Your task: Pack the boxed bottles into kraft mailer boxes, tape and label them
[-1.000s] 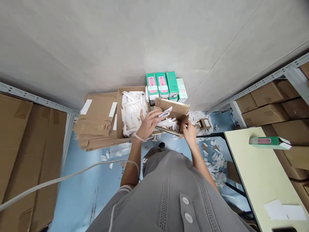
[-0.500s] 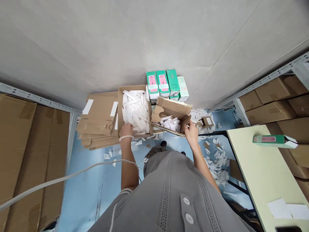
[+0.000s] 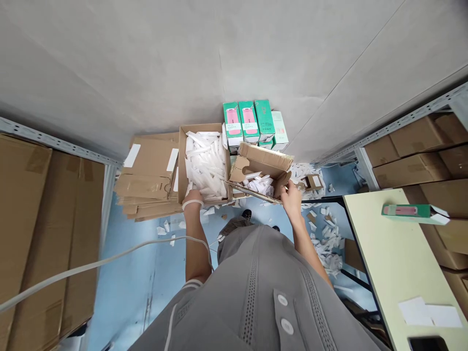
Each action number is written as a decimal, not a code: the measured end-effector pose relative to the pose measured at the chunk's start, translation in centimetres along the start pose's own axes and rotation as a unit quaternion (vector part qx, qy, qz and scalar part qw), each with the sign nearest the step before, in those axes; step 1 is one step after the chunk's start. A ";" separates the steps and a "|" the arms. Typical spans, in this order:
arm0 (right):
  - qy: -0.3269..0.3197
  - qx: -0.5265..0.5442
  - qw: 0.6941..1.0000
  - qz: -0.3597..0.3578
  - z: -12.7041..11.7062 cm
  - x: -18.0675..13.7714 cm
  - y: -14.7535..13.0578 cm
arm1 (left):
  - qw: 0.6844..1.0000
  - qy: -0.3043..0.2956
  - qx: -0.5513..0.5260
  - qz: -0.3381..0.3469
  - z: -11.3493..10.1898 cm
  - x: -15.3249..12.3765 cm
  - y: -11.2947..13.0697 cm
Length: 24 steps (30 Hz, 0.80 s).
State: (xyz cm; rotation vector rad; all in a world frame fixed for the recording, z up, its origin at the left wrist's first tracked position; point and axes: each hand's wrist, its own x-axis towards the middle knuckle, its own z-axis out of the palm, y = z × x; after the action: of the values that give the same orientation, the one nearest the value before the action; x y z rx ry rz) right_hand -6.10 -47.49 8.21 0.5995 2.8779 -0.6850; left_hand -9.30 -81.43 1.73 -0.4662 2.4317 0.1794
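My right hand (image 3: 291,197) grips the right end of a small open cardboard box (image 3: 266,158), which is tilted. Folded white paper pieces (image 3: 261,185) lie inside it. My left hand (image 3: 192,196) is at the near left corner of a larger open cardboard box (image 3: 182,161) filled with long white pieces (image 3: 206,165). Its fingers dip over the near wall among those pieces, hidden from view, so I cannot tell what they hold. A white band circles the left wrist.
Green boxes with pink pictures (image 3: 233,122) stand against the wall. Flattened cartons (image 3: 146,161) are stacked at left. White scraps (image 3: 329,243) litter the blue floor. A pale table (image 3: 395,253) at right bears a green box (image 3: 409,212). A white cable (image 3: 109,261) crosses at left.
My left hand has dipped lower at the larger box's near corner, and its fingers have gone out of sight. My right hand keeps its grip on the small box. The view has shifted slightly.
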 end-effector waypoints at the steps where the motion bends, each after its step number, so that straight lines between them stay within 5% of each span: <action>1: 0.000 -0.002 1.000 0.000 0.0 0.0 0.0 | 1.000 -0.007 0.006 0.001 0.0 0.3 -0.1; 9: -0.003 -0.001 1.000 0.006 -0.2 -0.2 -0.2 | 1.000 0.001 0.021 0.023 -1.3 -0.2 -0.9; 14: -0.008 -0.004 1.000 0.008 -0.3 -0.2 -0.4 | 0.986 0.115 -0.065 0.103 -4.2 -4.1 -2.1; 17: -0.013 -0.007 1.000 0.010 -0.3 -0.3 -0.4 | 0.952 0.205 -0.145 0.177 -6.6 -7.6 -1.9; 20: -0.014 -0.007 1.000 0.008 -0.2 -0.3 -0.4 | 0.885 0.270 -0.227 0.304 -8.4 -10.7 0.1; 24: -0.012 -0.008 1.000 0.008 -0.3 -0.5 -0.4 | 0.822 0.141 -0.279 0.476 -8.5 -12.0 4.4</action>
State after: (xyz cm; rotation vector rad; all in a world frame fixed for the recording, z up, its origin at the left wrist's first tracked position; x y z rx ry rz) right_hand -5.81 -47.90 8.73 0.6087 2.8509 -0.6620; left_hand -7.11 -75.93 15.95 0.5928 2.6525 1.3496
